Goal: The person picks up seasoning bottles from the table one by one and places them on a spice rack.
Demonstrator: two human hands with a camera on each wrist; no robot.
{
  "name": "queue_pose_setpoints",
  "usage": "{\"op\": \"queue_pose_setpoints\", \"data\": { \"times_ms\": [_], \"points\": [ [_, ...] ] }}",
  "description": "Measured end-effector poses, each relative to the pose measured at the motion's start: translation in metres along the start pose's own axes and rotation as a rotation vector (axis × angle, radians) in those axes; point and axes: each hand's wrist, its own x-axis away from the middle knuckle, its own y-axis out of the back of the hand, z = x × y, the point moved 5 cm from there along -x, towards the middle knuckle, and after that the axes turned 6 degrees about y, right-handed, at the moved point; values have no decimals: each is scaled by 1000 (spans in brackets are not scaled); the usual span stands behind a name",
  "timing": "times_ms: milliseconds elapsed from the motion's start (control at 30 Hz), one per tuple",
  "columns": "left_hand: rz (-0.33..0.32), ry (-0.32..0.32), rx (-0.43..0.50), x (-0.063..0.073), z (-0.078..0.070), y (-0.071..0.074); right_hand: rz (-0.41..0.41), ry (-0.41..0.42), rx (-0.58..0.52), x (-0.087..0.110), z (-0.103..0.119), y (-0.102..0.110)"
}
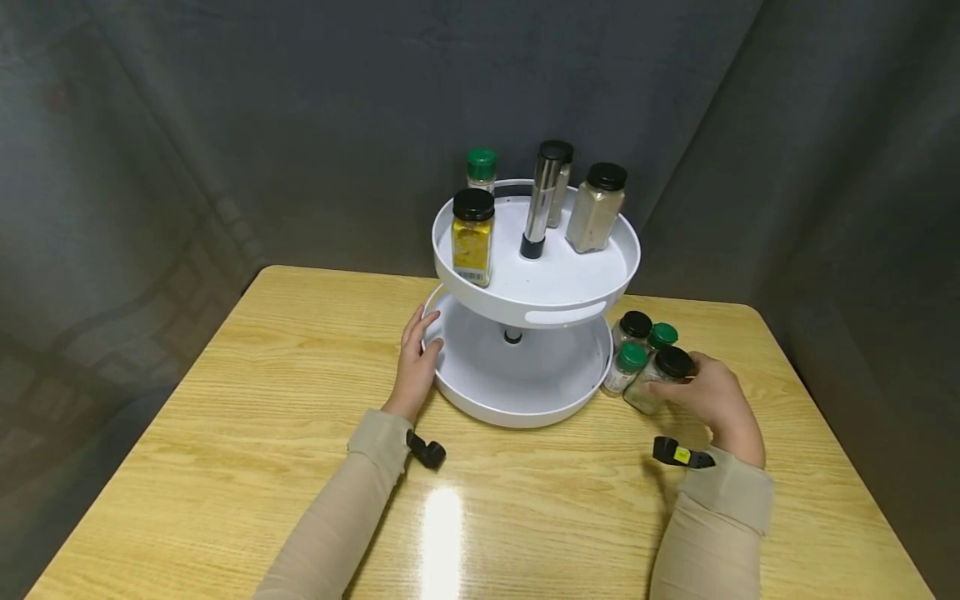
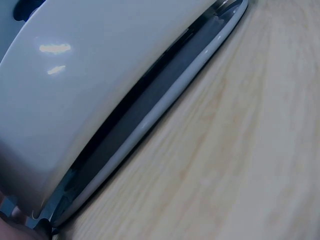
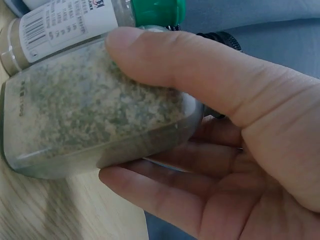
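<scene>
A white two-tier turntable (image 1: 480, 408) stands on the table. My left hand (image 1: 417, 358) holds the left rim of its lower tier, thumb and fingertips over the edge; in the left wrist view only a bit of finger (image 2: 22, 231) shows in the corner. Right of the turntable, my right hand (image 1: 712, 396) grips a black-capped spice jar (image 3: 100, 110) of pale green-flecked seasoning, thumb on the near face and fingers round the other side. Close against it are a green-capped jar (image 1: 622, 371), another green-capped jar (image 1: 663, 335) and a second black-capped jar (image 1: 633, 325).
The upper tier carries a yellow spice jar (image 1: 472, 242), a beige spice jar (image 1: 597, 212), a green-capped jar (image 1: 482, 167) and another black-capped jar behind the metal post (image 1: 538, 204). Grey curtains (image 1: 360, 142) hang behind the wooden table (image 1: 300, 367).
</scene>
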Motion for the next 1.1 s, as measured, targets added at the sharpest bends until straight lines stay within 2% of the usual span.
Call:
{"op": "queue_pose_setpoints", "data": {
  "times_ms": [267, 433, 567, 667, 800, 1100],
  "points": [
    [2, -8, 15, 1, -2, 1, -22, -7, 10, 4, 0, 6],
    [14, -15, 24, 0, -2, 0, -64, 28, 19, 11, 5, 11],
    [29, 2, 25, 9, -20, 0, -84, 44, 33, 16, 9, 15],
    [32, 8, 26, 9, -21, 0, -90, 46, 44, 20, 13, 19],
    [22, -8, 31, 1, -4, 0, -112, 66, 76, 27, 22, 24],
    [2, -4, -3, 1, -2, 0, -162, 123, 120, 40, 38, 32]
  ]
}}
